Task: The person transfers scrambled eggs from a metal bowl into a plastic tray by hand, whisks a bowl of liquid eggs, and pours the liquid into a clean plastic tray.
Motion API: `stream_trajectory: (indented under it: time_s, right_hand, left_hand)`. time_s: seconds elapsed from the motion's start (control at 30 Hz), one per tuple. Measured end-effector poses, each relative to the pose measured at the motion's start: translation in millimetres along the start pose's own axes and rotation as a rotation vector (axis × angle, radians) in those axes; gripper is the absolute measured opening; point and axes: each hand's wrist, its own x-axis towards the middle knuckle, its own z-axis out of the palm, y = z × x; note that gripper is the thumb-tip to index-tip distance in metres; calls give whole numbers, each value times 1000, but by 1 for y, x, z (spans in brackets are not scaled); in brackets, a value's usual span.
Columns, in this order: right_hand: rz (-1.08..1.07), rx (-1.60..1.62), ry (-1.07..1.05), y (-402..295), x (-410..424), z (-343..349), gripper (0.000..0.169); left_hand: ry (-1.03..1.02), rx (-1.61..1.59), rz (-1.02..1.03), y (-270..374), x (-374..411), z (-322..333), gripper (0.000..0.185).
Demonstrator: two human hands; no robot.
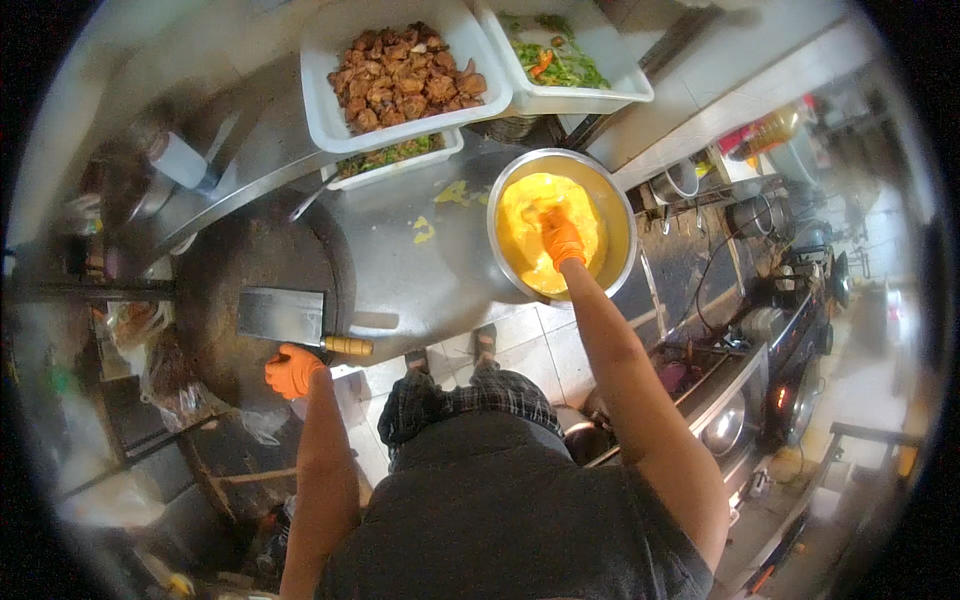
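Observation:
My right hand (562, 238), in an orange glove, reaches down into a wide steel bowl (621, 217). Its fingers are sunk in a thick yellow batter (532, 255), so their grip is hidden. My left hand (294, 372), gloved in orange too, hangs with curled fingers by the near edge of a dark round chopping block (225, 247); nothing shows in it. Just beyond that hand a cleaver (282, 315) lies flat on the block, its wooden handle pointing right. Yellow splashes (454, 193) mark the steel counter (390, 262) left of the bowl.
At the back stand a white tub (319, 124) of browned meat pieces and another tub (585, 97) of chopped greens. A smaller tray (405, 166) sits partly beneath the first. A metal-handled utensil (311, 199) leans at the block's rim. Pans (679, 182) line the right; plastic bags (176, 390) lie left.

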Motion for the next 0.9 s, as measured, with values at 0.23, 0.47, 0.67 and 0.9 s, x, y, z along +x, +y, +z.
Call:
stream_trajectory:
  time_s: [0.23, 0.47, 0.67, 0.9]
  right_hand:
    - [456, 110, 165, -60, -19, -24, 29]
    - [51, 110, 70, -5, -8, -9, 29]
    - [24, -139, -154, -22, -7, -12, 38]
    - [133, 0, 211, 11, -6, 10, 28]
  left_hand:
    - [5, 32, -16, -2, 0, 2, 29]
    - [-2, 61, -37, 1, 0, 13, 32]
    - [16, 63, -12, -2, 4, 7, 33]
    - [-69, 61, -32, 2, 2, 6, 30]
